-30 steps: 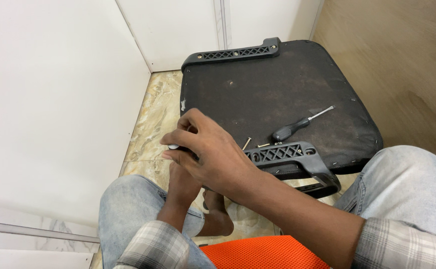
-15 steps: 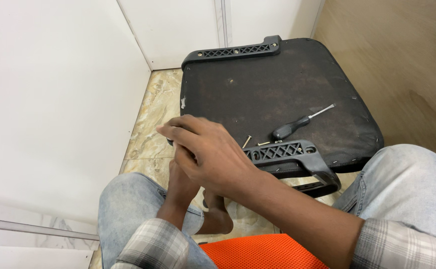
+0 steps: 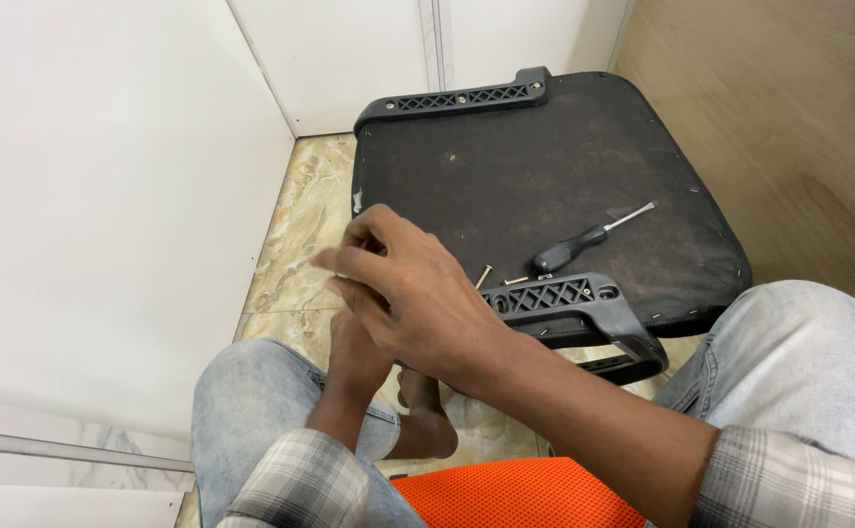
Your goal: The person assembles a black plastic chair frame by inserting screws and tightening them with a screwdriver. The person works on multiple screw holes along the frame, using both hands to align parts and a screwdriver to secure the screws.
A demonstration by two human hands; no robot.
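From my remote seat I see no packages, labels, signs or screens anywhere in this view; nothing of that kind shows on the floor or walls.

- Both arms wear grey-and-white plaid sleeves point(image 3: 789, 479), pushed up the forearms.
- Light blue denim jeans point(image 3: 251, 411) cover both legs.
- The foot point(image 3: 427, 420) is bare.

**Open middle, crowded near edge**

The black seat pad point(image 3: 545, 166) is bare across its middle and far half. Along its near edge lie a screwdriver point(image 3: 584, 240) and loose screws point(image 3: 486, 276), beside the near armrest bracket point(image 3: 569, 303). Another bracket point(image 3: 457, 98) lines the far edge. A white wall point(image 3: 105, 196) closes the left.
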